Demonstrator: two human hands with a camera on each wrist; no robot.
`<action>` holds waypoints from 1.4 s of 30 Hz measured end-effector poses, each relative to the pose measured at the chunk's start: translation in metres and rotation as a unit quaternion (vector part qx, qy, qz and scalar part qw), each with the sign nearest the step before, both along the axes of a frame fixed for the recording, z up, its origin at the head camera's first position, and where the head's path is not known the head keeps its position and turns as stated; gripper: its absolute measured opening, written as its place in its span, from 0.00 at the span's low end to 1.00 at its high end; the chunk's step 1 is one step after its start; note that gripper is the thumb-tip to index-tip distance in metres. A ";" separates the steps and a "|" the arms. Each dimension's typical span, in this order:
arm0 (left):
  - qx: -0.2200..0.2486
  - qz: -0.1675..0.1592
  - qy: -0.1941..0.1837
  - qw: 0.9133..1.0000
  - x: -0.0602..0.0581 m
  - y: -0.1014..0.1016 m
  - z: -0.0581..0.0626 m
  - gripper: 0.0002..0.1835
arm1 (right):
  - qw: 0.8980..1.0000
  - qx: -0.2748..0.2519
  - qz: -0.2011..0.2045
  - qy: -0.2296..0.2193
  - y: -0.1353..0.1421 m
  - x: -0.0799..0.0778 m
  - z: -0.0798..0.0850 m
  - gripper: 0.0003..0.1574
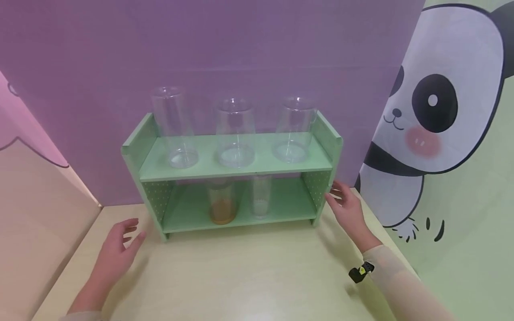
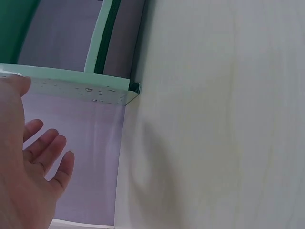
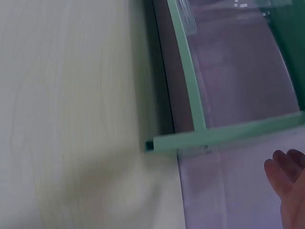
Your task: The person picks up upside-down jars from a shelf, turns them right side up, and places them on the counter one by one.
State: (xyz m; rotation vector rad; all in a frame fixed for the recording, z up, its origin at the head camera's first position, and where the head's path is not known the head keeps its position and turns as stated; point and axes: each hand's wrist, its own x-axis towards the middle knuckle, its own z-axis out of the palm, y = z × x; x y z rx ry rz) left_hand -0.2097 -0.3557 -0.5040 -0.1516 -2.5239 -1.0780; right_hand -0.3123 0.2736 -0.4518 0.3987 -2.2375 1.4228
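The tabletop [image 1: 241, 272] bore a green shelf [image 1: 206, 167], upright. My left grip [image 1: 118, 249] was loosely spread and empty beside its left end; my right grip [image 1: 348, 211], likewise loose and empty, was at its right end, contact uncertain. This flanking, I judged, suited two-sided support. Three clear cups [image 1: 236, 129] stood on top, seemingly empty, presumably spaced against knocking. Below, a cup [image 1: 222, 208] showed amber low down; a narrower cup [image 1: 261, 200] looked whitish, contents unconfirmed.

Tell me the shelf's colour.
The shelf is pale green, showing best in the head view.
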 end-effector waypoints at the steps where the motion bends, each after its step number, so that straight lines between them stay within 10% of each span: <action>1: -0.004 0.001 -0.003 1.000 0.001 0.001 0.000 0.30 | 1.000 -0.005 -0.005 0.004 -0.003 0.001 0.000 0.30; 17: -0.019 0.022 0.092 0.995 0.009 0.020 -0.006 0.13 | 0.993 0.015 -0.085 0.074 -0.028 0.001 -0.008 0.25; 23: 0.007 -0.020 0.092 0.995 0.007 0.044 -0.004 0.09 | 0.992 0.005 -0.098 0.082 -0.030 0.002 -0.009 0.25; 30: 0.021 -0.084 0.084 0.993 -0.012 0.083 -0.006 0.14 | 0.992 0.006 -0.097 0.082 -0.031 0.002 -0.009 0.26; 42: 0.033 -0.088 -0.003 0.996 -0.063 0.138 0.012 0.46 | 0.992 0.004 -0.096 0.086 -0.030 0.001 -0.009 0.27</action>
